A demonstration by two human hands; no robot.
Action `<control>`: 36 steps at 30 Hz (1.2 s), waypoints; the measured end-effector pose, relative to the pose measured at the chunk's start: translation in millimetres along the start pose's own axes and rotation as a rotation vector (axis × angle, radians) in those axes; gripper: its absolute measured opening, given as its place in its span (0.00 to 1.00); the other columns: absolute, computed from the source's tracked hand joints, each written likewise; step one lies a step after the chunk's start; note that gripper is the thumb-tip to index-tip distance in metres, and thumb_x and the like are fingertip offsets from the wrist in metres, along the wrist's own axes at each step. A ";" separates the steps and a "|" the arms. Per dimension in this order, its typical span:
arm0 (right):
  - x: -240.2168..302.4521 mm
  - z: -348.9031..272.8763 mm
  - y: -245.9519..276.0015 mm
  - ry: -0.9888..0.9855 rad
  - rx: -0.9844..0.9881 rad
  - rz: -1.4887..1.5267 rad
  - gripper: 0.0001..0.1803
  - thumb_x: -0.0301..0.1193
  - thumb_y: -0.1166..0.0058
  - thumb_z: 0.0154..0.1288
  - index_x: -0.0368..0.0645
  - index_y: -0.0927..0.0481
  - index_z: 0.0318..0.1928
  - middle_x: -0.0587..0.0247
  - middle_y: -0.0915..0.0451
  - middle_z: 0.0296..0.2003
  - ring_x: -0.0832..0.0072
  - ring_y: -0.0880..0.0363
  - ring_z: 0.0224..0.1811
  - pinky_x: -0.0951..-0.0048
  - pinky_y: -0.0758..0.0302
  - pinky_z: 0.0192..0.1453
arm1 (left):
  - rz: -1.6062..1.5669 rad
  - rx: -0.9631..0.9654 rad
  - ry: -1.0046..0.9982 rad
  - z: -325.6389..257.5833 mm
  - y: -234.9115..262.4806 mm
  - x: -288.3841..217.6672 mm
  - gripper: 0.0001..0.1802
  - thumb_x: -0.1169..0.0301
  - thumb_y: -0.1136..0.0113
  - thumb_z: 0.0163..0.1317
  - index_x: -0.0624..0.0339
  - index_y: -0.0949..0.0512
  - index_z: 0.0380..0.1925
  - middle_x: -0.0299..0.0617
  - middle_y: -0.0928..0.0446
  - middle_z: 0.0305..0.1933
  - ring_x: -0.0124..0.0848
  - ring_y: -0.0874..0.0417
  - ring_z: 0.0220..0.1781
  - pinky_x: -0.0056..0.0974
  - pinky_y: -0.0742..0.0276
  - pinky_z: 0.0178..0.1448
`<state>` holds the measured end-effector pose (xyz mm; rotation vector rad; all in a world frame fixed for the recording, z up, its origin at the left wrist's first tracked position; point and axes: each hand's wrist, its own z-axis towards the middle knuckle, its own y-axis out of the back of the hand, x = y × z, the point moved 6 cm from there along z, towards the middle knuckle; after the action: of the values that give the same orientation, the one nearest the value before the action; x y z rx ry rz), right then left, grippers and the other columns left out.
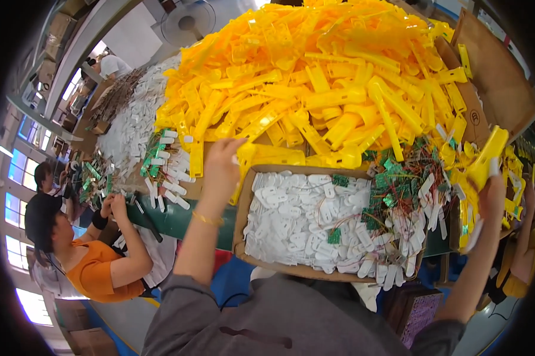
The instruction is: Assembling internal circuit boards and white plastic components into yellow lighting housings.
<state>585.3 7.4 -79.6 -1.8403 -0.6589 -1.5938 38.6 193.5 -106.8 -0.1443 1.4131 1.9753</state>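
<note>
Lying just to the right of the left hand (222, 172), a yellow plastic piece (277, 156) stretches away from the fingertips along the far edge of the cardboard box (241, 238). The fingers of that hand are bent and close together, and their tips reach the near end of the piece; whether they grip it or only touch it, I cannot tell.

Standing at a tilt above the right hand (491, 199) is a long yellow part (494, 149), its lower end at the fingers. This hand is narrow, with the fingers curled in and holding the part near that lower end. A white strip (474, 235) shows just below the hand, but its contact with the palm is hard to make out.

Between the two forearms, the box holds many small white covers (291, 222), with green circuit boards (392, 184) and thin wires heaped at its right side. Beyond it rises a big pile of yellow parts (315, 77). Well to the left, a co-worker in an orange top (98, 267) bends over the table's edge, near a dark-handled tool (148, 221).
</note>
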 end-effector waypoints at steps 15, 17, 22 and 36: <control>-125.7 -168.4 -262.9 0.633 0.644 -1.378 0.03 0.26 0.44 0.46 0.41 0.23 0.25 0.57 0.22 0.26 0.60 0.21 0.23 0.63 0.25 0.28 | 0.578 0.261 -0.695 -25.8 -18.6 73.5 0.20 0.76 0.43 0.39 0.65 0.26 0.38 0.53 0.31 0.55 0.49 0.29 0.56 0.46 0.31 0.57; -143.9 -171.4 -274.0 0.648 0.619 -1.390 0.04 0.25 0.45 0.45 0.42 0.23 0.25 0.56 0.22 0.28 0.59 0.21 0.24 0.63 0.25 0.27 | 0.538 0.342 -0.524 -32.5 -6.4 99.6 0.19 0.76 0.43 0.40 0.65 0.26 0.37 0.52 0.29 0.48 0.49 0.26 0.48 0.46 0.28 0.50; -129.1 -168.9 -262.8 0.665 0.605 -1.198 0.08 0.21 0.48 0.41 0.43 0.23 0.27 0.57 0.23 0.33 0.60 0.23 0.29 0.63 0.26 0.29 | 0.510 0.114 -0.008 -52.2 72.1 128.8 0.14 0.74 0.43 0.48 0.68 0.28 0.36 0.51 0.24 0.33 0.46 0.21 0.32 0.41 0.23 0.36; -50.7 -194.1 -201.1 0.409 0.614 -0.920 0.06 0.21 0.44 0.49 0.38 0.23 0.32 0.61 0.23 0.24 0.68 0.23 0.24 0.69 0.27 0.28 | -1.869 0.361 1.170 -142.6 -75.7 -110.1 0.27 0.45 0.59 0.64 0.60 0.31 0.45 0.41 0.29 0.30 0.31 0.25 0.29 0.33 0.27 0.29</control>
<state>301.3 6.9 -87.2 -0.7253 -1.7054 -1.8988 124.3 30.7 -172.9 -1.8134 1.1507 -0.0791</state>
